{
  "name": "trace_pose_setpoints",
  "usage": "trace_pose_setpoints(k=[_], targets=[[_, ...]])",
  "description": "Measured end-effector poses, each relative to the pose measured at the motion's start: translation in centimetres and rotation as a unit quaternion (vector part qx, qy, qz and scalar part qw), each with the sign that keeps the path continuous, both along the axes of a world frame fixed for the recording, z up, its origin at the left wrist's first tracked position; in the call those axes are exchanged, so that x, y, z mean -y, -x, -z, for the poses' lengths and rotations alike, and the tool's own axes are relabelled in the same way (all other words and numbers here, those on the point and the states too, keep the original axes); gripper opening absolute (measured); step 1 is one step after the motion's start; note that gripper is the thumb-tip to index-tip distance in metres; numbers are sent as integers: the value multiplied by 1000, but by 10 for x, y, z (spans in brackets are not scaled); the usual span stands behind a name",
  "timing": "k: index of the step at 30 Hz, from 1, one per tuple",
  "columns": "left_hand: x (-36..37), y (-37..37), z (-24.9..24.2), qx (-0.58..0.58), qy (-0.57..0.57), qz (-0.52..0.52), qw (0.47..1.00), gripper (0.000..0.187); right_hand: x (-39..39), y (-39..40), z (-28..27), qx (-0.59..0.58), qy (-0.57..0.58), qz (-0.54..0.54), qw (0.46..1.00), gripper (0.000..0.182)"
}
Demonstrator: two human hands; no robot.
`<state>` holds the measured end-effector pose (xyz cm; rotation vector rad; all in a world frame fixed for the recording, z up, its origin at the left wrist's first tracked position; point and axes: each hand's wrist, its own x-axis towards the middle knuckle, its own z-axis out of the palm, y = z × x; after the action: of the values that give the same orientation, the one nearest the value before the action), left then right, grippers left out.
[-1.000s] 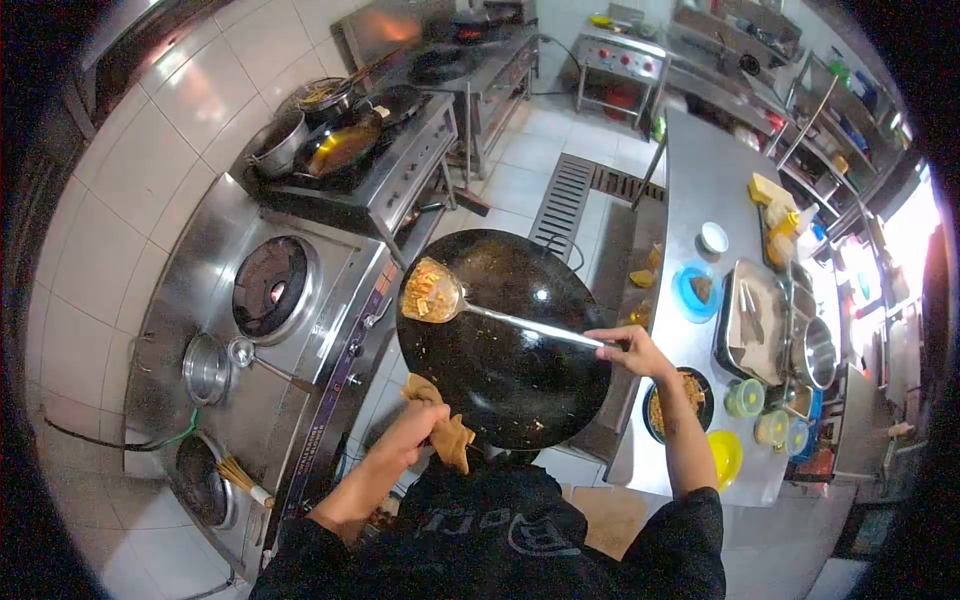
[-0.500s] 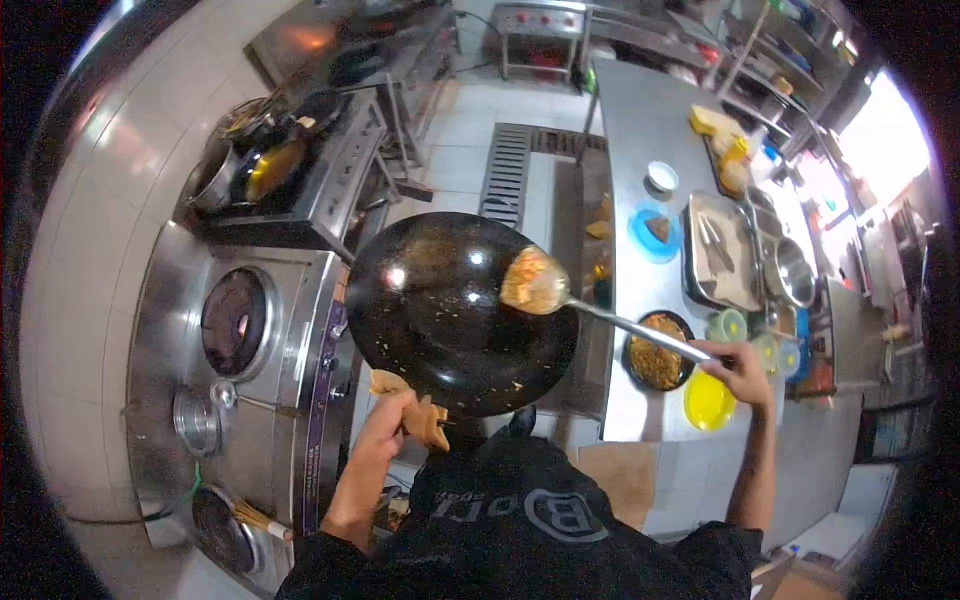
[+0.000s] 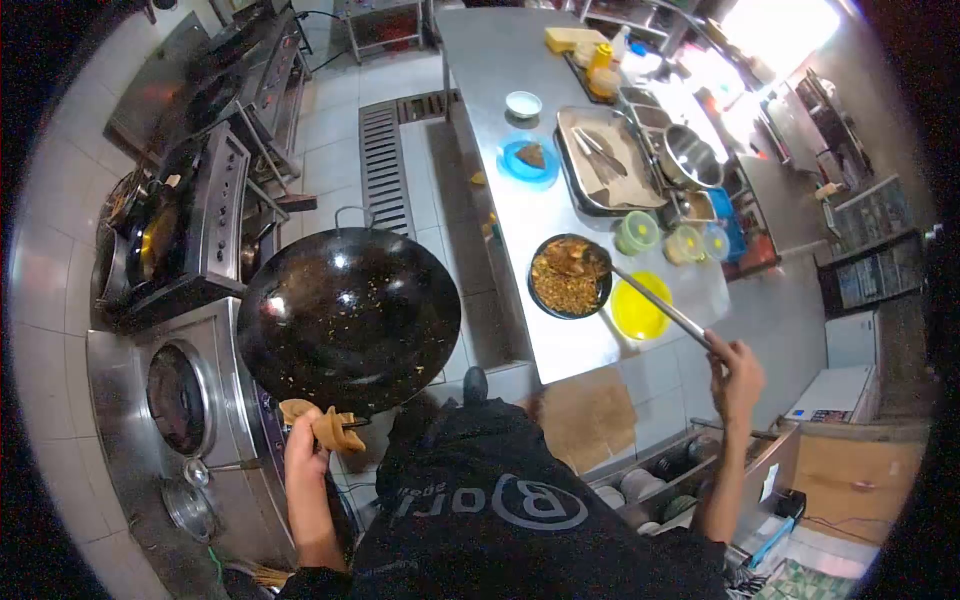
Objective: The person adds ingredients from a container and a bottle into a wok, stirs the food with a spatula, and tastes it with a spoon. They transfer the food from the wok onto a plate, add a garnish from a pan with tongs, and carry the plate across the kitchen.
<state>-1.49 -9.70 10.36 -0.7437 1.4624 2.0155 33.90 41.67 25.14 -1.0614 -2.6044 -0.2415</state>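
My left hand (image 3: 303, 445) grips the handle of a large black wok (image 3: 345, 320) through a folded tan cloth (image 3: 338, 430). The wok is held off the stove, with only small food scraps on its dark inside. In my right hand (image 3: 737, 380) is the long metal handle of a wok spatula (image 3: 660, 305). Its head is over the far right side of a round black dish, where it partly blends with the food. Brown, grainy food, which looks like fried rice (image 3: 565, 282), fills that dish. A yellow bowl (image 3: 640, 322) stands just right of it, below the spatula handle.
The steel table (image 3: 490, 80) also carries a blue plate (image 3: 513, 172), a lined tray (image 3: 578, 190), green-tinted containers (image 3: 637, 232) and a metal bowl (image 3: 690, 155). A stove burner (image 3: 175, 395) lies left, with a ladle (image 3: 197, 470) nearby. Below right is an open drawer (image 3: 770, 460).
My view and body have turned right toward the table. The spatula, loaded with food above the wok before, has moved to the black dish. My left hand keeps hold of the wok.
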Motion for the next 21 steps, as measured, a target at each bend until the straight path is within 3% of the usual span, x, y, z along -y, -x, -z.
trace_pose_setpoints(k=[4,7,8,9,10,11,12,13,14,15,16,20,21], targets=[[22,6,32,14,-24,6,1000,9,8,-10,22,17,-93,-1,995,44],[-8,-14,-26,19,9,-26,999,6,5,-19,16,26,-137,5,990,38],[0,-24,-14,-75,8,29,997,10,2,-23,14,6,-113,5,994,41],[-2,-29,-31,-94,-2,63,994,18,4,-26,9,-14,-84,-8,996,44],[9,-20,-6,-4,-75,7,997,26,7,-16,1,-95,38,-7,995,44],[1,-25,-37,1,-57,9,998,27,-11,-35,16,-154,150,-1,977,48],[21,-18,5,44,-60,23,997,28,-44,-44,37,-86,49,-114,988,36],[28,-23,18,-3,-101,9,995,27,-56,-38,36,-192,232,-193,934,32],[29,-22,3,57,-83,-5,995,25,-18,4,-12,-181,379,15,907,37],[34,-20,-1,86,-53,-30,994,22,7,33,-25,-189,392,45,899,35],[39,-25,-10,78,-69,-64,992,21,23,65,-32,-171,397,5,902,35],[68,-43,-53,75,-65,-129,987,12,87,158,-53,-3,264,-122,957,36],[86,-43,-53,74,-73,-154,983,12,102,189,-55,63,289,-139,945,39]])
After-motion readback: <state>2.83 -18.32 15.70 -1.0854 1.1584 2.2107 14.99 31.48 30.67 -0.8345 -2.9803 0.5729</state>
